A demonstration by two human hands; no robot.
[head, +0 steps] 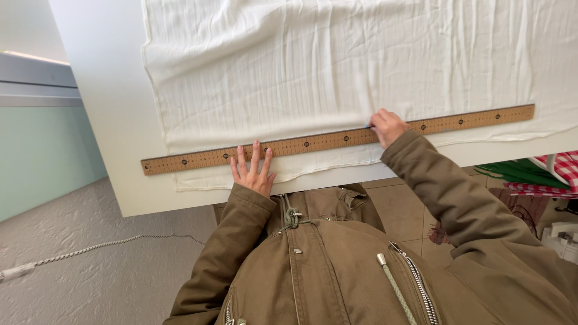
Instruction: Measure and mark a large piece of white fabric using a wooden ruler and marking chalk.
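Pale green wall panel (42, 156) and textured grey floor (90, 265) at far left, with a braided white cable (90, 247) trailing across. Next, white table (114, 120), its near edge running rightward. Spread over most of it, wrinkled cream fabric (337, 60), near hem lying just inside the table edge. Laid across that hem, a long wooden ruler (325, 140), slightly tilted, higher at the right, apparently set as a straight guide along the cloth. Left hand (253, 171) pressed flat, fingers open and spread, tips on the ruler's lower edge, palm on the fabric, seemingly to pin both against sliding. Olive jacket (337, 265) below, sleeves reaching up to both hands. Further right, right hand (387, 126) curled closed at the ruler's upper edge, fingers pinched around something small and blue, perhaps a marker, barely visible, tip touching the cloth beside the ruler. At far right, under the table, green and red-checked cloth (542, 174).
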